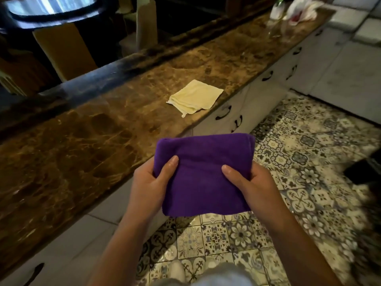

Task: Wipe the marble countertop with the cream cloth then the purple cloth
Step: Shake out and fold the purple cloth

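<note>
A folded purple cloth (203, 174) is held in the air in front of the counter's edge, over the patterned floor. My left hand (152, 182) grips its left side with the thumb on top. My right hand (249, 182) grips its right side the same way. A folded cream cloth (194, 97) lies flat on the brown marble countertop (82, 137), near the counter's front edge and beyond the purple cloth. Neither hand touches the cream cloth.
White cabinets with dark handles (223, 112) run under the counter. A white plastic bag (301, 9) and a bottle (277, 8) sit at the counter's far end. A dark raised ledge (103, 73) backs the counter. Patterned tiles (299, 203) cover the floor.
</note>
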The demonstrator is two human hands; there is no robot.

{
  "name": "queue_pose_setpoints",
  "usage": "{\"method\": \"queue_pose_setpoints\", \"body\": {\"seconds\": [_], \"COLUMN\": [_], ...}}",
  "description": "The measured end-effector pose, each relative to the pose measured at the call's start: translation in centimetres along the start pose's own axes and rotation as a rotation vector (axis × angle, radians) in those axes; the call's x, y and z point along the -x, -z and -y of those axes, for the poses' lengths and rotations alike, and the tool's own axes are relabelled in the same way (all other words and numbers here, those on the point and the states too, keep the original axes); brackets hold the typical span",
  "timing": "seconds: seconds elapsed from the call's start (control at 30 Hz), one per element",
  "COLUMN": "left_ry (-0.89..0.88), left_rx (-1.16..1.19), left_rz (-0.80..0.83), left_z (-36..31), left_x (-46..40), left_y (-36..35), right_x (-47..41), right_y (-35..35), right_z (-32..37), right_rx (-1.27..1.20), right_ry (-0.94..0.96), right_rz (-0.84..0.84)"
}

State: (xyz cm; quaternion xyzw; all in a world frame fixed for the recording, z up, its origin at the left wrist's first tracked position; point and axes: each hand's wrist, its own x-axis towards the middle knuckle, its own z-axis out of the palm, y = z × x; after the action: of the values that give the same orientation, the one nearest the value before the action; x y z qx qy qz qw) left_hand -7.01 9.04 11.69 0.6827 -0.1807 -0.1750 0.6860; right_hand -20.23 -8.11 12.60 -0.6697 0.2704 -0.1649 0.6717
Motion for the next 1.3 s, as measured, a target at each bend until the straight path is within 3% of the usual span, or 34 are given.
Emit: {"method": "queue_pose_setpoints", "body": {"seconds": [0.13, 0.3, 0.57, 0.9, 1.3], "left_ry": [-0.041, 0.045, 0.045, 0.102, 0.163], "left_rx": [-0.088, -0.038, 0.049, 0.057, 0.018], "left_rz": [0.149, 0.316, 0.479, 0.410, 0.249], "left_z": [1.1, 2.2, 2.3, 3.2, 4.8], "left_x": [-1.8, -4.6, -10.3, -18.4, -33.3], "left_y": [-0.5, -3.0, -12.1, -23.9, -26.2], "right_x": [0.5, 0.5, -3.2, -14.1, -31.8], "right_y": [0.3, 2.2, 10.2, 21.4, 22.7], "right_z": [-0.9, -2.2, -3.1, -1.3, -0.2], "right_rx": [0.028, -0.012, -0.046, -0.015, -0.011], "right_ry": [-0.009, -0.102, -0.118, -0.115, -0.098], "right_rz": [-0.169, -0.344, -0.469, -0.380, -0.249]}}
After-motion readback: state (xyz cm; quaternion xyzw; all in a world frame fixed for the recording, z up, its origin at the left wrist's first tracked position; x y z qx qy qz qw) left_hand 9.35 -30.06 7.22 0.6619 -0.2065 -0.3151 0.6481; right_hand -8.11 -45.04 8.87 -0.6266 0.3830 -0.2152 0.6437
